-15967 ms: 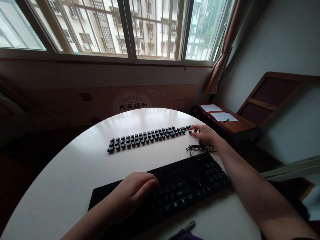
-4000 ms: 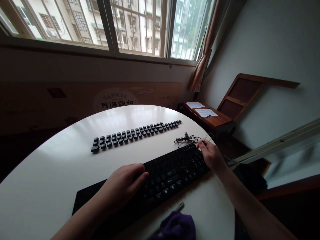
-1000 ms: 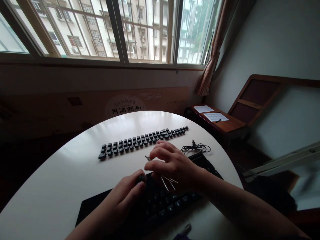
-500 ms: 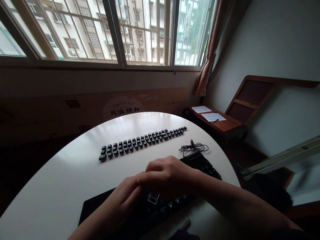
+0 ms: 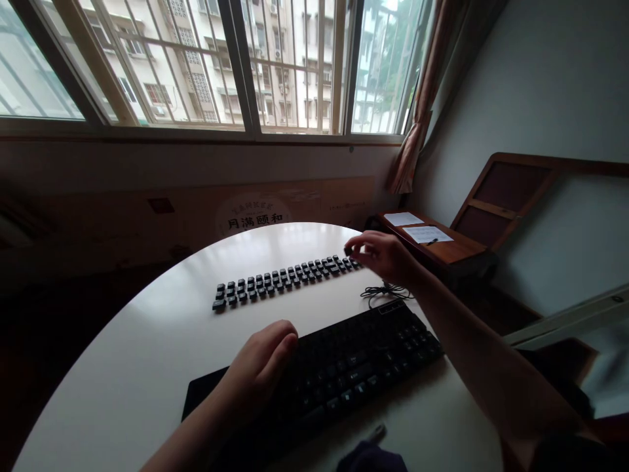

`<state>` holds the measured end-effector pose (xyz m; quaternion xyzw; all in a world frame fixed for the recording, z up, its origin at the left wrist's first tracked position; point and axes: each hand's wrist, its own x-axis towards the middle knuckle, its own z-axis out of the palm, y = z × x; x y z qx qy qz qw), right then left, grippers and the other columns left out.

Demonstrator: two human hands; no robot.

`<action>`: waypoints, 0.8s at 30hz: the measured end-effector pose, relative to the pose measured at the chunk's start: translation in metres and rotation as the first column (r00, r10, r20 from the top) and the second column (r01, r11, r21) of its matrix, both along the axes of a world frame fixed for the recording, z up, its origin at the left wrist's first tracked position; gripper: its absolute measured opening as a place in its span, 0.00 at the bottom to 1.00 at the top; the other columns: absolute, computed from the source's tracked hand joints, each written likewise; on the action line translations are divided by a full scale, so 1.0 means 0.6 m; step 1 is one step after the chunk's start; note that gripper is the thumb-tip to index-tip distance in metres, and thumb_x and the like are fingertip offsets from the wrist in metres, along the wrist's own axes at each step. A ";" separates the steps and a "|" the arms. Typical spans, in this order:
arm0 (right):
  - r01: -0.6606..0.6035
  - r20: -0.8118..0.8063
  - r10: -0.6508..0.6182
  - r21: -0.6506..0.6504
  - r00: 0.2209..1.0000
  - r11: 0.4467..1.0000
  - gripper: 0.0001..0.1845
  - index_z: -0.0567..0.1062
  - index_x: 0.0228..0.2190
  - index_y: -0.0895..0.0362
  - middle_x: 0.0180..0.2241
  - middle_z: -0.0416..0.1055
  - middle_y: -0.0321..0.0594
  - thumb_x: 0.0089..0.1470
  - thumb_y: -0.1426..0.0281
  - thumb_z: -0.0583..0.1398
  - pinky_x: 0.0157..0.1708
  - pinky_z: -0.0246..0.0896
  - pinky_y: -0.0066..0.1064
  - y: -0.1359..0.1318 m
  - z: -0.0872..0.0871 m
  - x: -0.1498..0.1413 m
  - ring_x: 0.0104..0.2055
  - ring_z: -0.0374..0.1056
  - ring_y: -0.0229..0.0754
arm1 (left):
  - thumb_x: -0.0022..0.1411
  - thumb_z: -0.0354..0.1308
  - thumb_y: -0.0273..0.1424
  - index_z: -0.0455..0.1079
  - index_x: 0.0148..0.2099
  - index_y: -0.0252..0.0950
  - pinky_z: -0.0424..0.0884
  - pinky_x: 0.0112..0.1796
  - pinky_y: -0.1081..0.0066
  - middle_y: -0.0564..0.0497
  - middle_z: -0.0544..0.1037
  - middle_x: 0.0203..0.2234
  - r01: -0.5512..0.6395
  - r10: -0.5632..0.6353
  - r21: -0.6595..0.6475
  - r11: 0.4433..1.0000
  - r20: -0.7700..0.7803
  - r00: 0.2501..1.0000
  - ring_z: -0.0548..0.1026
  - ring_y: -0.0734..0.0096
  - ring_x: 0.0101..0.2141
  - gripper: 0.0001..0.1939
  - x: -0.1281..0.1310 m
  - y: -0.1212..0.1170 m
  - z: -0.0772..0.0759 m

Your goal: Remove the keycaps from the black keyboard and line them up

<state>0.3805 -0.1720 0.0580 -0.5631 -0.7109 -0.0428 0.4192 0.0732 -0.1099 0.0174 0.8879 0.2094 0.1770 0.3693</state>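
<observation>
My right hand [image 5: 386,255] pinches a small black keycap [image 5: 348,250] between thumb and fingertips. It is just above the far right end of the rows of loose black keycaps [image 5: 280,280]. My left hand [image 5: 268,351] is closed, resting over the left part of the black keyboard [image 5: 354,367]. What its fingers hold, if anything, is hidden. Keys still sit on the keyboard's near and right parts, while its far left area looks dark and flat. The wire tool seen earlier does not show now.
A bundled black cable [image 5: 383,293] lies behind the keyboard on the round white table [image 5: 122,367]. Near the front edge are a purple cloth [image 5: 371,457] and a grey-tipped object [image 5: 377,432]. Papers [image 5: 427,234] and a pen lie on a wooden seat to the right.
My right hand has moved from beside my left hand up to the keycap rows, now with a keycap. The wire tool has gone from sight. My left hand stays on the keyboard.
</observation>
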 end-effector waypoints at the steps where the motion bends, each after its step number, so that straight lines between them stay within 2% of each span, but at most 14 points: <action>1: 0.139 0.003 -0.139 -0.047 0.990 0.989 0.11 0.78 0.44 0.57 0.38 0.76 0.42 0.60 0.67 0.61 0.35 0.64 0.28 0.009 -0.007 0.038 0.30 0.66 0.36 | 0.71 0.38 0.48 0.60 0.30 0.38 0.65 0.31 0.69 0.51 0.69 0.26 0.005 -0.005 0.003 1.000 -0.013 1.000 0.68 0.66 0.28 0.24 0.001 0.001 -0.003; 2: 0.257 0.021 -0.256 -0.096 0.966 0.962 0.11 0.79 0.43 0.57 0.39 0.76 0.42 0.59 0.67 0.61 0.35 0.64 0.29 0.017 -0.018 0.074 0.30 0.66 0.37 | 0.71 0.38 0.48 0.60 0.30 0.38 0.65 0.30 0.70 0.52 0.68 0.25 0.012 -0.012 0.003 1.000 -0.035 0.999 0.67 0.66 0.28 0.24 0.001 0.001 -0.006; 3: 0.309 0.028 -0.308 -0.120 0.951 0.943 0.12 0.79 0.42 0.59 0.39 0.77 0.44 0.59 0.68 0.60 0.36 0.64 0.30 0.024 -0.033 0.107 0.30 0.67 0.38 | 0.71 0.38 0.48 0.59 0.29 0.38 0.64 0.30 0.70 0.52 0.68 0.25 0.020 -0.020 0.002 1.000 -0.059 0.998 0.67 0.66 0.28 0.24 0.002 0.001 -0.009; 6: 0.372 0.043 -0.371 -0.189 0.928 0.909 0.13 0.80 0.42 0.61 0.36 0.77 0.46 0.57 0.68 0.60 0.35 0.64 0.32 0.032 -0.090 0.174 0.28 0.66 0.40 | 0.72 0.38 0.48 0.58 0.28 0.38 0.63 0.30 0.70 0.52 0.68 0.25 0.037 -0.037 -0.003 0.999 -0.097 0.995 0.67 0.66 0.28 0.25 0.003 0.001 -0.016; 9: 0.379 0.062 -0.377 -0.268 0.924 0.886 0.13 0.80 0.41 0.59 0.36 0.79 0.44 0.55 0.69 0.61 0.35 0.65 0.32 0.034 -0.136 0.203 0.27 0.67 0.39 | 0.72 0.38 0.48 0.59 0.29 0.38 0.63 0.30 0.70 0.52 0.68 0.26 0.043 -0.045 -0.031 0.999 -0.093 0.995 0.67 0.66 0.28 0.25 0.004 0.002 -0.018; 11: 0.368 0.074 -0.364 -0.313 0.928 0.875 0.13 0.81 0.41 0.58 0.37 0.79 0.43 0.55 0.70 0.61 0.36 0.65 0.31 0.037 -0.154 0.210 0.29 0.68 0.39 | 0.72 0.38 0.48 0.58 0.28 0.38 0.63 0.30 0.70 0.52 0.67 0.26 0.036 -0.040 -0.050 0.998 -0.086 0.995 0.67 0.67 0.28 0.25 0.005 0.004 -0.017; 18: 0.332 0.084 -0.326 -0.395 0.942 0.857 0.13 0.82 0.42 0.56 0.42 0.79 0.42 0.56 0.72 0.61 0.42 0.65 0.29 0.046 -0.169 0.213 0.41 0.73 0.43 | 0.72 0.39 0.47 0.59 0.28 0.38 0.64 0.30 0.70 0.52 0.67 0.26 0.022 -0.029 -0.096 0.995 -0.073 0.997 0.66 0.67 0.28 0.24 0.004 0.001 -0.012; 24: 0.356 0.084 -0.353 -0.390 0.932 0.849 0.18 0.79 0.49 0.54 0.40 0.80 0.40 0.56 0.71 0.62 0.37 0.65 0.29 0.039 -0.167 0.209 0.33 0.71 0.40 | 0.72 0.39 0.48 0.60 0.28 0.38 0.65 0.29 0.70 0.52 0.66 0.25 0.013 -0.019 -0.097 0.995 -0.056 0.998 0.66 0.67 0.27 0.25 0.002 0.003 -0.012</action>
